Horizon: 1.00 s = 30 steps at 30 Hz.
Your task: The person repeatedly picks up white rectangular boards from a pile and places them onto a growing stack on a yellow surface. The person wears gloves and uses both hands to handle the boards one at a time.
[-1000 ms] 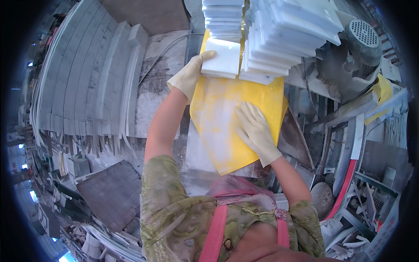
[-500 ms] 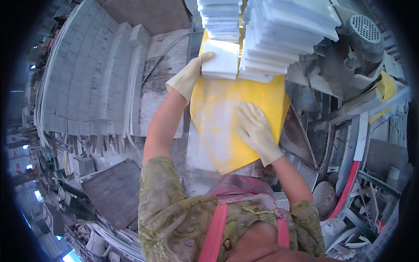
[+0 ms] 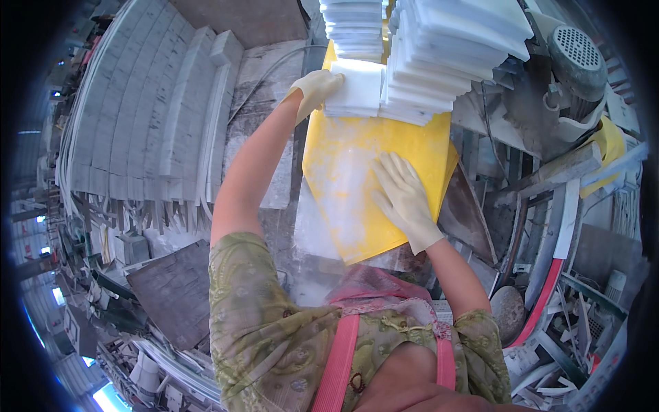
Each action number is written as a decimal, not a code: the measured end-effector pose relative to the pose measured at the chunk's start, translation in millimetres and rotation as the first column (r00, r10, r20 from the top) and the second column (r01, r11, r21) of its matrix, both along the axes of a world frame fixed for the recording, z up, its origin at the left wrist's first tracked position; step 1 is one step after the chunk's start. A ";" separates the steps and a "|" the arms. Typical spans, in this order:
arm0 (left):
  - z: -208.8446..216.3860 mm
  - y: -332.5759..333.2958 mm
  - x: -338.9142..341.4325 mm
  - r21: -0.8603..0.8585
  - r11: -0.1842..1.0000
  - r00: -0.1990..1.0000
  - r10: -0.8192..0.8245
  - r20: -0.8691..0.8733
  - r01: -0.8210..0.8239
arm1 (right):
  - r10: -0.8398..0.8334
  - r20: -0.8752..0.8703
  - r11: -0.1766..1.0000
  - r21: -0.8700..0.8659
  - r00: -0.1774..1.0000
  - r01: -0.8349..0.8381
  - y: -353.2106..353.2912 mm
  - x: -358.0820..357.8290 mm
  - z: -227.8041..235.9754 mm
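My left hand [image 3: 317,90], in a pale rubber glove, is closed at the left edge of a white square tile [image 3: 353,88]. Its thumb lies over the tile's edge; the other fingers are mostly hidden. The tile is at the near end of a row of stacked white tiles [image 3: 352,31], and its right side meets a taller bank of white slabs [image 3: 429,65]. My right hand [image 3: 405,199], gloved alike, rests flat and empty on a dusty yellow sheet [image 3: 371,240], fingers stretched forward and thumb out to the left.
On the left rises a big stack of grey-white stone strips [image 3: 130,123]. A motor with a perforated round cover [image 3: 578,47] stands at the far right, near a wooden beam [image 3: 559,168]. A dark board [image 3: 171,292] lies lower left, and broken offcuts [image 3: 570,326] fill the lower right.
My left wrist has bent and the hand has moved slightly right and away, with the tile now closer against the right-hand slabs. My right hand stays on the yellow sheet. The view has shifted slightly.
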<state>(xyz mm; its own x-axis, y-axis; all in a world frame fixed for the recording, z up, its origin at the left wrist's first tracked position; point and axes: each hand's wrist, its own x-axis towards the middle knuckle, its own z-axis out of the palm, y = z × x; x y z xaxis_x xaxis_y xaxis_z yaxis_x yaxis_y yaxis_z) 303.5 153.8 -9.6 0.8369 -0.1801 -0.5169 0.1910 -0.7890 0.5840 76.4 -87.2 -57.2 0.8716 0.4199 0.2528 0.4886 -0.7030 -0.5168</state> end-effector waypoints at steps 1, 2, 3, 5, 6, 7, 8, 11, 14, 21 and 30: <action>3.1 -1.3 -2.7 0.007 1.000 0.999 -0.002 0.036 0.002 | -0.002 0.002 1.000 -0.002 1.000 0.002 0.1 -0.1 0.1; 5.5 -1.0 -5.8 0.052 0.997 0.993 -0.056 0.103 0.051 | 0.002 0.004 1.000 -0.003 1.000 -0.002 0.0 -0.2 0.0; 7.1 0.9 -9.5 0.064 0.991 0.972 -0.125 0.197 0.114 | 0.008 0.012 1.000 -0.003 1.000 -0.008 0.0 -0.2 -0.3; 8.1 2.4 -13.5 0.091 0.985 0.930 -0.171 0.325 0.149 | 0.008 0.013 1.000 0.005 1.000 -0.008 0.1 -0.4 -1.3; 7.0 0.5 -14.9 0.096 0.987 0.921 -0.152 0.360 0.126 | 0.008 0.014 1.000 0.008 1.000 -0.008 0.2 -0.8 -2.1; 5.4 -1.8 -16.3 0.107 0.989 0.914 -0.132 0.385 0.098 | 0.007 0.011 1.000 -0.006 1.000 -0.006 0.2 -1.0 -3.1; 2.7 -4.7 -20.3 0.077 0.996 0.874 -0.082 0.479 0.051 | 0.003 0.006 1.000 -0.018 1.000 -0.003 0.4 -1.4 -4.0; -6.7 -15.6 -40.9 0.051 0.999 0.775 -0.021 0.631 -0.014 | 0.001 0.002 0.999 -0.035 1.000 -0.001 1.0 -2.2 -6.7; -8.8 -24.1 -54.3 0.140 0.990 0.763 -0.114 0.636 0.032 | 0.013 -0.008 0.998 -0.053 1.000 -0.014 0.8 -2.3 -8.2; -7.5 -40.7 -61.0 0.231 0.972 0.702 -0.145 0.697 -0.030 | 0.016 -0.028 0.997 -0.079 0.999 -0.018 1.4 -1.3 -6.0; -22.1 -63.0 -65.7 0.238 0.961 0.654 -0.090 0.751 -0.141 | 0.011 -0.021 0.998 -0.066 1.000 -0.012 2.0 -2.8 -2.1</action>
